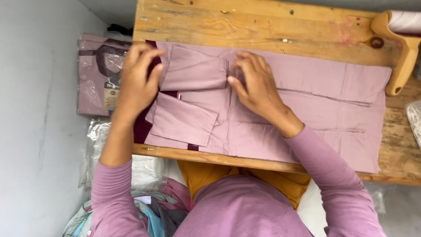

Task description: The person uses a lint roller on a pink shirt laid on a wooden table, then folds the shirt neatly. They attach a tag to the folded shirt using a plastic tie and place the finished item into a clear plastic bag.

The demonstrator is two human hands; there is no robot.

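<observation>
I am pressing both my hands down on a pink shirt (pixel 272 105) that is lying flat on the wooden tabletop (pixel 245 24). The shirt is stretching from the left edge of the tabletop almost to the right edge, and it is lying close to the near edge.

My left hand (pixel 139 79) is sitting on the shirt's collar end, at the left edge of the tabletop. Its fingers are curling a little and touching the cloth, not wrapping around anything. My right hand (pixel 256 85) is lying near the middle of the shirt, with fingers bending and fingertips pushing into the cloth just beside a folded sleeve (pixel 195 70).

The shirt is a soft dusty pink with dark red trim near the collar. Two sleeves are folded across the front, and the lower sleeve (pixel 184 120) is lying near the tabletop's near edge.

A clear plastic bag (pixel 98 74) is lying past the left edge, and a folded pink shirt is sitting inside it. A wooden handle (pixel 401 57) is lying at the far right corner.
</observation>
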